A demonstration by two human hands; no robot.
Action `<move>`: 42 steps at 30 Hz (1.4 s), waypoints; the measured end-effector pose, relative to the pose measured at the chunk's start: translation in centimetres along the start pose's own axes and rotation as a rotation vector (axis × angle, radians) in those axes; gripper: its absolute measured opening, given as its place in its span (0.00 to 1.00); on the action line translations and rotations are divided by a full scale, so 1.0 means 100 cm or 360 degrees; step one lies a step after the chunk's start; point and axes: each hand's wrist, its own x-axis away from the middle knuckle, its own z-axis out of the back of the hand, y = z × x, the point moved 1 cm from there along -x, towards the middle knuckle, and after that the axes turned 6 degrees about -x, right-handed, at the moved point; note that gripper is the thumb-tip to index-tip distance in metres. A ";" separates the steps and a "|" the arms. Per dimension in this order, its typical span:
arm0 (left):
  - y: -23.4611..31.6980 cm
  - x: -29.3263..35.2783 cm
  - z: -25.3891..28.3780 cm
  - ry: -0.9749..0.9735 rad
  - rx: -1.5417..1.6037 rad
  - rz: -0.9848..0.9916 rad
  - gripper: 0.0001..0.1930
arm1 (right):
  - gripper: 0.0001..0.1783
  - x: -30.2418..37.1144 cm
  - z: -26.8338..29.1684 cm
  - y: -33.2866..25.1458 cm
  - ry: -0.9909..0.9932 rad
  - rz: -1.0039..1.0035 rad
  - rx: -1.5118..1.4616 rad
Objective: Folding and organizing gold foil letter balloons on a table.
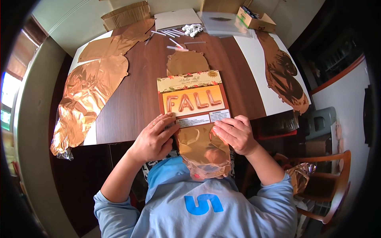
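Note:
A printed card package (192,93) with a picture of copper letter balloons lies at the table's front edge. My left hand (158,135) grips its lower left corner, thumb and fingers bent around the edge. My right hand (237,134) holds the lower right corner, fingers on top, close to the foil. Below the card, a flat copper foil balloon (200,144) hangs over the edge toward my lap. More flat copper foil (187,62) shows past the card's far edge; whether it is the same piece is hidden by the card.
Large flat foil balloons lie at left (95,85) and right (283,73) of the wooden table (242,89). White straws (174,33), a white fluffy bundle (193,30), a clear plastic sheet (224,24) and an open cardboard box (257,20) sit at the back. A wooden chair (337,178) stands right.

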 end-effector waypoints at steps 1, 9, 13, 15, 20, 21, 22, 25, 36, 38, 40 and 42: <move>0.000 0.001 -0.001 0.0003 -0.0001 0.0002 0.25 | 0.09 0.000 0.000 0.000 -0.0024 0.0000 -0.0014; -0.001 -0.001 -0.002 -0.0028 -0.0061 -0.0055 0.25 | 0.10 0.001 -0.001 0.006 0.0003 -0.0072 -0.0183; 0.004 -0.003 -0.015 0.0145 -0.0263 -0.0041 0.18 | 0.12 -0.013 0.006 0.011 -0.0076 -0.0266 -0.0455; 0.003 -0.005 -0.023 0.0362 -0.0245 0.0066 0.12 | 0.14 -0.021 0.007 0.019 -0.0143 -0.0394 -0.0590; 0.003 -0.007 -0.027 0.0466 -0.0053 0.0597 0.07 | 0.10 -0.053 0.010 0.028 -0.0568 -0.1416 -0.0764; 0.004 -0.007 -0.027 0.0435 -0.0074 0.0685 0.10 | 0.10 -0.046 -0.004 0.034 -0.0383 -0.1453 -0.0830; 0.004 -0.008 -0.027 0.0403 -0.0096 0.0773 0.13 | 0.12 -0.047 -0.005 0.037 -0.0323 -0.1337 -0.0715; 0.004 -0.016 -0.027 0.0627 0.0098 0.0949 0.21 | 0.18 -0.046 -0.013 0.031 -0.0063 -0.1110 -0.0544; -0.003 -0.020 -0.020 0.0432 0.0026 0.0821 0.23 | 0.33 -0.026 -0.034 -0.042 -0.0434 -0.0492 -0.0047; -0.002 -0.026 -0.017 0.0409 -0.0130 0.0665 0.23 | 0.36 -0.026 -0.038 -0.041 -0.0459 -0.0517 -0.0045; 0.019 -0.047 -0.007 0.0280 -0.0347 0.0078 0.23 | 0.33 -0.030 -0.032 -0.040 -0.0462 -0.0564 -0.0041; 0.026 -0.052 -0.013 -0.0030 -0.0268 -0.0129 0.33 | 0.32 -0.030 -0.031 -0.037 -0.0465 -0.0520 -0.0043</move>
